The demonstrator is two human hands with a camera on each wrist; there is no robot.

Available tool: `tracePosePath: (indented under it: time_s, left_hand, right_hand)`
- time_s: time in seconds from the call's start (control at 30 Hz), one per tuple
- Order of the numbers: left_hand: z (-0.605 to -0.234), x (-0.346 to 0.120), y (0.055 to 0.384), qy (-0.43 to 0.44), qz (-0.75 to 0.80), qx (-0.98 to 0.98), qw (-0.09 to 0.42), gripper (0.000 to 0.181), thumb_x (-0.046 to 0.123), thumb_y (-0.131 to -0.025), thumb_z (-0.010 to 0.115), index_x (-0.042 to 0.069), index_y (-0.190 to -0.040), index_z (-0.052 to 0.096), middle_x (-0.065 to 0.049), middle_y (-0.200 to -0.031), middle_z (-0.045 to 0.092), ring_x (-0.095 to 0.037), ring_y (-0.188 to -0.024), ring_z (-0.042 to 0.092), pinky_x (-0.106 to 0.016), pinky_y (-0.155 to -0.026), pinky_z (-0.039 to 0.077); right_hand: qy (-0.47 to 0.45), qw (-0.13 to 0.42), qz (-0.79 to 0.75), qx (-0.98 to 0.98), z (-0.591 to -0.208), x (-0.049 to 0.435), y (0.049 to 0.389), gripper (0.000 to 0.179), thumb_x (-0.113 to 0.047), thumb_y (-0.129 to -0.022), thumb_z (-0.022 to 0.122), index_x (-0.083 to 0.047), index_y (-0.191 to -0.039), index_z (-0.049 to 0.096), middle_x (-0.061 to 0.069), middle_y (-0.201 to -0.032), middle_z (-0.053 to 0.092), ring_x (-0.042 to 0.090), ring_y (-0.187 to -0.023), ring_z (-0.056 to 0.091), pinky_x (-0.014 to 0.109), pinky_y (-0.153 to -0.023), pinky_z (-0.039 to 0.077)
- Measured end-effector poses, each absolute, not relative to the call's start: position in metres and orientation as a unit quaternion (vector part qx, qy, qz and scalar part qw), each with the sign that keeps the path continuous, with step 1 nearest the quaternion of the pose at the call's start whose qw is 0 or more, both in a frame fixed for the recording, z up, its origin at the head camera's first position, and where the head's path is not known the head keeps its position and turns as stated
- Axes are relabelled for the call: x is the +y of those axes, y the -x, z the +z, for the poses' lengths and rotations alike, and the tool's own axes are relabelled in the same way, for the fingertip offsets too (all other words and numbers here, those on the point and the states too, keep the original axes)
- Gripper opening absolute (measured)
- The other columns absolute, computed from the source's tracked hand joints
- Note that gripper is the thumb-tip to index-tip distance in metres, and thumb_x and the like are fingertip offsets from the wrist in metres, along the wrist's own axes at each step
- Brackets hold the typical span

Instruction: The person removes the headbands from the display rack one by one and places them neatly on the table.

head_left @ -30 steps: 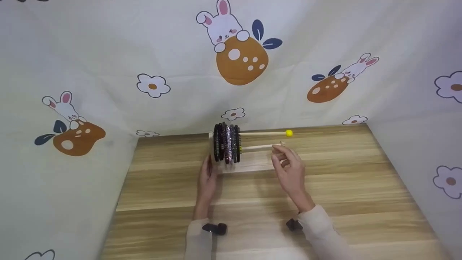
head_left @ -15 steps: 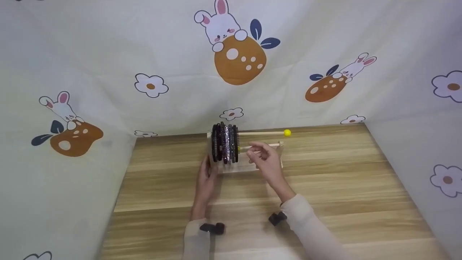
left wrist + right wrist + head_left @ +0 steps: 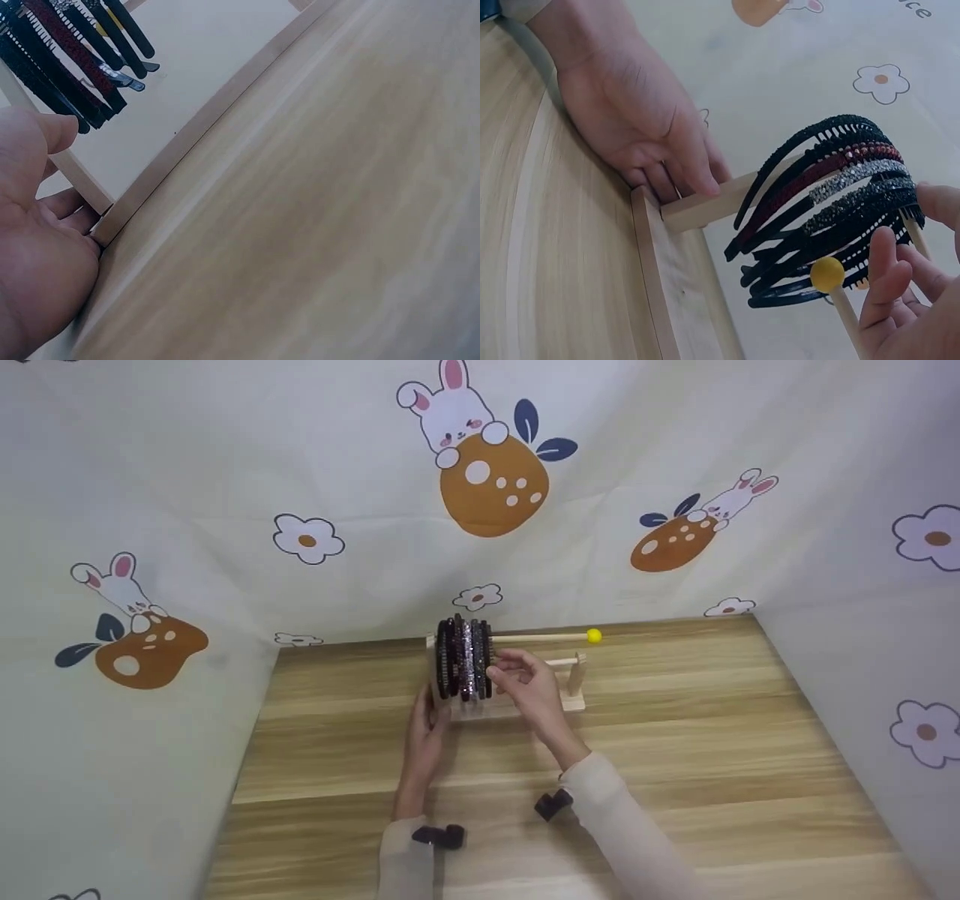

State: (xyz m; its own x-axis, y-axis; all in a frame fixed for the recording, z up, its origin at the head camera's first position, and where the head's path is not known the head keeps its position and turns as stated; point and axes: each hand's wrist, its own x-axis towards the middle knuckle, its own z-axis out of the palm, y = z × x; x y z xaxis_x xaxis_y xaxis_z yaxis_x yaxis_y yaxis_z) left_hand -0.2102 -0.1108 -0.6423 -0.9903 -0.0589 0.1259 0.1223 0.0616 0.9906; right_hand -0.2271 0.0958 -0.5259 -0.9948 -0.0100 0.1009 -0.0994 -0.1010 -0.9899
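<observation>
Several dark and glittery headbands (image 3: 465, 660) hang side by side at the left end of a wooden rack (image 3: 576, 679). My left hand (image 3: 426, 742) grips the rack's left end low down; its thumb and fingers (image 3: 64, 131) lie around the upright (image 3: 705, 210). My right hand (image 3: 534, 690) is at the right side of the row, its thumb at the outermost headband. In the right wrist view, my right fingers (image 3: 889, 277) are bent beside a rod, and the thumb is apart from them. The exact contact there is partly hidden.
A thin rod ends in a yellow ball (image 3: 594, 636) at the rack's back right. The rack stands on a wood-grain table (image 3: 712, 750), near a patterned cloth (image 3: 360, 585) hanging behind it. Black wrist cameras sit at both sleeves.
My right hand has moved left along the front rod, from its right end to the headbands. The left hand has stayed on the rack. The view has shifted slightly.
</observation>
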Motion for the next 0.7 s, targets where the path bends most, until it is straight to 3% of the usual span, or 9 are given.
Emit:
tracePosePath:
  time_s: [0.23, 0.47, 0.7]
  left_hand:
    - [-0.6393, -0.1101, 0.2096, 0.026, -0.678, -0.731, 0.065, 0.068, 0.021, -0.118, 0.056, 0.004, -0.175, 0.025, -0.024, -0.18, 0.028, -0.045, -0.165, 0.03, -0.059, -0.135, 0.026]
    - [-0.641, -0.1106, 0.208, 0.019, -0.677, -0.732, 0.069, 0.069, 0.017, -0.117, 0.057, 0.002, -0.175, 0.023, -0.025, -0.179, 0.027, -0.047, -0.164, 0.031, -0.063, -0.134, 0.027]
    - [-0.6413, -0.1107, 0.2077, 0.013, -0.674, -0.736, 0.064, 0.071, 0.021, -0.117, 0.058, 0.0, -0.175, 0.023, -0.026, -0.18, 0.025, -0.049, -0.164, 0.03, -0.064, -0.134, 0.027]
  right_hand:
    - [-0.008, 0.03, 0.739, -0.673, -0.5237, 0.0888, 0.2295, 0.04, -0.007, -0.095, 0.086, 0.004, -0.132, 0.073, 0.014, -0.112, 0.078, 0.018, -0.091, 0.073, 0.053, -0.09, 0.068]
    - [-0.014, 0.031, 0.742, -0.669, -0.5212, 0.0869, 0.2285, 0.036, -0.001, -0.094, 0.084, 0.005, -0.129, 0.074, 0.012, -0.107, 0.078, 0.017, -0.09, 0.072, 0.03, -0.079, 0.067]
    - [-0.012, 0.026, 0.736, -0.677, -0.5196, 0.0882, 0.2289, 0.034, 0.003, -0.093, 0.084, 0.003, -0.126, 0.075, 0.009, -0.102, 0.077, 0.015, -0.084, 0.071, 0.024, -0.075, 0.064]
